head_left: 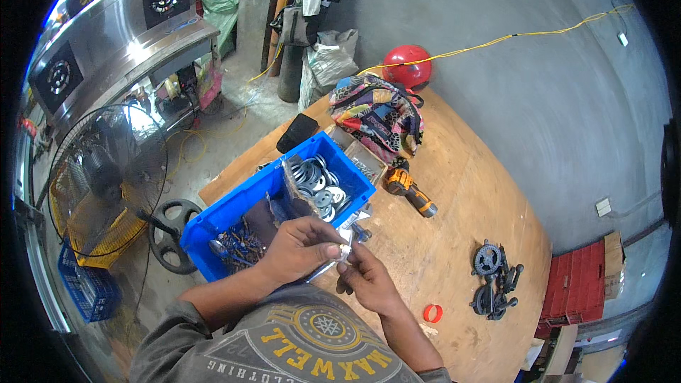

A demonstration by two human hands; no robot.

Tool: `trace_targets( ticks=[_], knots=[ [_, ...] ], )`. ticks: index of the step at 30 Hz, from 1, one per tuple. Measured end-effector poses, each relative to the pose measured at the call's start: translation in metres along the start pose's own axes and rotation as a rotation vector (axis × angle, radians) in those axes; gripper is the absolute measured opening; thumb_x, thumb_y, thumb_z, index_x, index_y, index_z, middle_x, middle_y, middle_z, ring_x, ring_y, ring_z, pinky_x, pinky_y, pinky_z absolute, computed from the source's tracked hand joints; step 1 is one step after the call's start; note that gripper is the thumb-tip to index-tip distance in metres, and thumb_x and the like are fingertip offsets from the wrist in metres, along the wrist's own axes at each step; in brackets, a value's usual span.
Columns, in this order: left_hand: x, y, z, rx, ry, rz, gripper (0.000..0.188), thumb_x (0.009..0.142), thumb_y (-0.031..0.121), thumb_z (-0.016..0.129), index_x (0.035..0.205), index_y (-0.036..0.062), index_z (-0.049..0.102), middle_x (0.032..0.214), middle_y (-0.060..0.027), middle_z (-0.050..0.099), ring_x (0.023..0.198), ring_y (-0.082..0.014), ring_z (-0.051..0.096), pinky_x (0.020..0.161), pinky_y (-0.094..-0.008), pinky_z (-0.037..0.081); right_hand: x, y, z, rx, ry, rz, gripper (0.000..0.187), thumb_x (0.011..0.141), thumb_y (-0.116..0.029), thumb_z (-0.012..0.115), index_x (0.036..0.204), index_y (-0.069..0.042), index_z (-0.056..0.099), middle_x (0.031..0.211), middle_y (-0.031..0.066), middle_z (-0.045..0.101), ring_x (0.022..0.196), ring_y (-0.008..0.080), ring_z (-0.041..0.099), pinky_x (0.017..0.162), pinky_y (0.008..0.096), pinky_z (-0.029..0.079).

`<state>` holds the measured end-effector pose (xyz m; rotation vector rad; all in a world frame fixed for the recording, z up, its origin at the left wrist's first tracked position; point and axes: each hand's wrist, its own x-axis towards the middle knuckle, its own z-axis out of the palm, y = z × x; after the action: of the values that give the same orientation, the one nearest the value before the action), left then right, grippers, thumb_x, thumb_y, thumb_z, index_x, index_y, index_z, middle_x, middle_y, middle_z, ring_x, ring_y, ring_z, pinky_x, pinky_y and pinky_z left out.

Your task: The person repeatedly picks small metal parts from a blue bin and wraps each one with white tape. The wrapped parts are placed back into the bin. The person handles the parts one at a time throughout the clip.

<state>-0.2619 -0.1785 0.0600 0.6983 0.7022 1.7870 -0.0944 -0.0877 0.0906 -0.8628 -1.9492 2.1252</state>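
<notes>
Both hands meet over the near edge of the wooden table, beside a blue plastic bin (230, 202). My left hand (301, 247) pinches a small whitish, shiny piece (345, 249) between thumb and fingertips; its kind is too small to tell. From the other side my right hand (367, 280) has its fingers closed at the same piece, thumb and forefinger pressed together. In the bin's far compartment lie several flat metal rings and discs (319, 181). Its near compartment holds a heap of dark, thin metal hardware (241, 245), partly hidden by my left forearm.
On the table (454, 170) lie an orange-black cordless driver (410, 191), a patterned backpack (379, 113), a black phone (297, 133), a red ring (433, 313) and black cast burner parts (491, 280). A red helmet (408, 66) sits behind; a standing fan (106, 177) is at left.
</notes>
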Motion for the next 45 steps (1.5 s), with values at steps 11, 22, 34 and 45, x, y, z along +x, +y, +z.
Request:
trace_targets(
  ticks=[11, 22, 34, 45],
  knots=[
    [0.010, -0.014, -0.021, 0.652, 0.282, 0.280, 0.015, 0.082, 0.008, 0.077, 0.094, 0.0002, 0.071, 0.091, -0.0079, 0.073, 0.083, -0.0108, 0.067, 0.074, -0.0268, 0.053, -0.015, -0.006, 0.010, -0.214, -0.055, 0.100, 0.050, 0.096, -0.017, 0.063, 0.137, 0.005, 0.044, 0.113, 0.0162, 0.066, 0.098, 0.0163, 0.064, 0.082, 0.0296, 0.053],
    [0.002, -0.011, -0.010, 0.928, 0.125, 0.350, 0.015, 0.077, 0.004, 0.077, 0.090, 0.0054, 0.069, 0.094, -0.0114, 0.073, 0.087, -0.0232, 0.071, 0.076, -0.0335, 0.054, -0.025, -0.044, -0.013, 0.209, -0.126, 0.088, 0.047, 0.088, -0.012, 0.067, 0.128, 0.007, 0.051, 0.104, 0.0172, 0.069, 0.054, 0.0044, 0.050, 0.046, 0.0175, 0.037],
    [0.003, 0.006, -0.008, 1.148, -0.043, 0.459, 0.013, 0.076, 0.008, 0.074, 0.087, 0.0092, 0.067, 0.094, -0.0075, 0.072, 0.084, -0.0269, 0.068, 0.074, -0.0380, 0.051, -0.018, -0.048, -0.022, 0.417, -0.202, 0.004, 0.050, 0.091, -0.015, 0.066, 0.134, 0.004, 0.048, 0.107, 0.0139, 0.069, 0.056, 0.0036, 0.050, 0.045, 0.0163, 0.036],
    [0.000, 0.005, -0.004, 1.197, -0.178, 0.421, 0.010, 0.080, 0.013, 0.074, 0.088, 0.0106, 0.068, 0.089, -0.0057, 0.071, 0.082, -0.0256, 0.067, 0.073, -0.0389, 0.051, -0.001, -0.049, -0.030, 0.472, -0.143, -0.070, 0.059, 0.084, -0.013, 0.067, 0.135, 0.005, 0.044, 0.108, 0.0175, 0.066, 0.052, 0.0060, 0.050, 0.043, 0.0184, 0.038]
  ],
)
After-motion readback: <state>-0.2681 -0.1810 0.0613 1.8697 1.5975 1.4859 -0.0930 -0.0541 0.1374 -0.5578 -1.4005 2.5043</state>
